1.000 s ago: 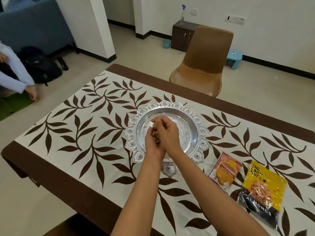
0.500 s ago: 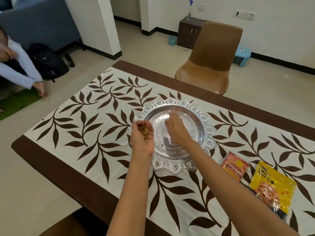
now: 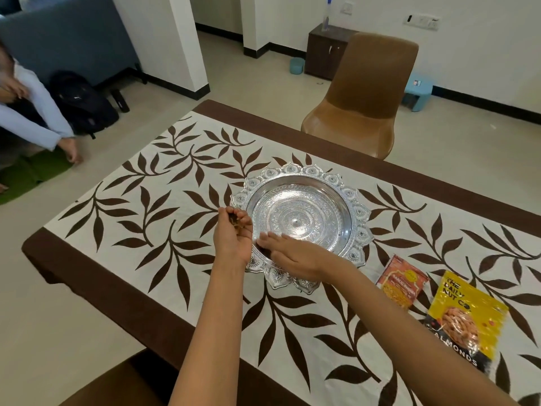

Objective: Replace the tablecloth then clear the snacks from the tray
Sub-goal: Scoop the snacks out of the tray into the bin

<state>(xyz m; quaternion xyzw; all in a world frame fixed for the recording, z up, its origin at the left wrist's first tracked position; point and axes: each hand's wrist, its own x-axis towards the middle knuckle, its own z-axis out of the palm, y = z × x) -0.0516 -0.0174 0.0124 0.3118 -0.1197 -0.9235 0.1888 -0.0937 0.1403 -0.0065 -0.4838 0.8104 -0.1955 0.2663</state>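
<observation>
An ornate silver tray (image 3: 301,216) sits on the white tablecloth with brown leaves (image 3: 164,218). My left hand (image 3: 232,238) is cupped palm up at the tray's near left rim, holding a few brown nuts (image 3: 235,222). My right hand (image 3: 288,254) lies flat, fingers together, over the tray's near rim, fingertips close to the left palm. The tray's inside looks bare. To the right of the tray lie an orange snack packet (image 3: 402,281) and a yellow almonds bag (image 3: 464,316).
A brown chair (image 3: 360,98) stands at the table's far side. Another person sits on the floor at the far left (image 3: 35,112) beside a black backpack (image 3: 85,102). A second brown seat (image 3: 117,379) shows at the near table edge.
My hands came apart from the tray's middle. The left hand moved to the near left rim with the nuts. The right hand dropped flat onto the near rim.
</observation>
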